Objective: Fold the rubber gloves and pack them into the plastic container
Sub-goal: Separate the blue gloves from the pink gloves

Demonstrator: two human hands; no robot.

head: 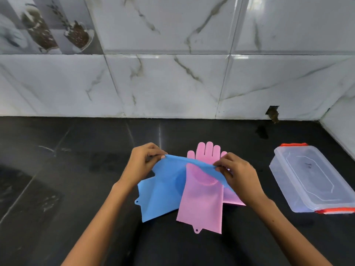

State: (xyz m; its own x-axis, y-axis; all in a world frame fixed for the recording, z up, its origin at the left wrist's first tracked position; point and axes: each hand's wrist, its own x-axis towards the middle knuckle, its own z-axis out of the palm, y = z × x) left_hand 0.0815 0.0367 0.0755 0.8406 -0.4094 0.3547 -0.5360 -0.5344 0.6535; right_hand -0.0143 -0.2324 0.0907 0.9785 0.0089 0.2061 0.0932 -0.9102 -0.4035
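Note:
A blue rubber glove (163, 191) is lifted by its upper edge over the black counter, its lower part hanging toward me. My left hand (143, 160) pinches the left end of that edge. My right hand (233, 170) pinches the right end. A pink glove (201, 200) lies flat partly over the blue one, cuff toward me. Another pink glove (208, 152) lies behind with its fingers pointing at the wall. The clear plastic container (307, 177) with orange clips stands to the right, its lid on.
The black stone counter (76, 169) runs back to a marble-tiled wall (172, 83). A side wall closes the right end beyond the container. A small dark hole (272, 113) sits at the base of the back wall.

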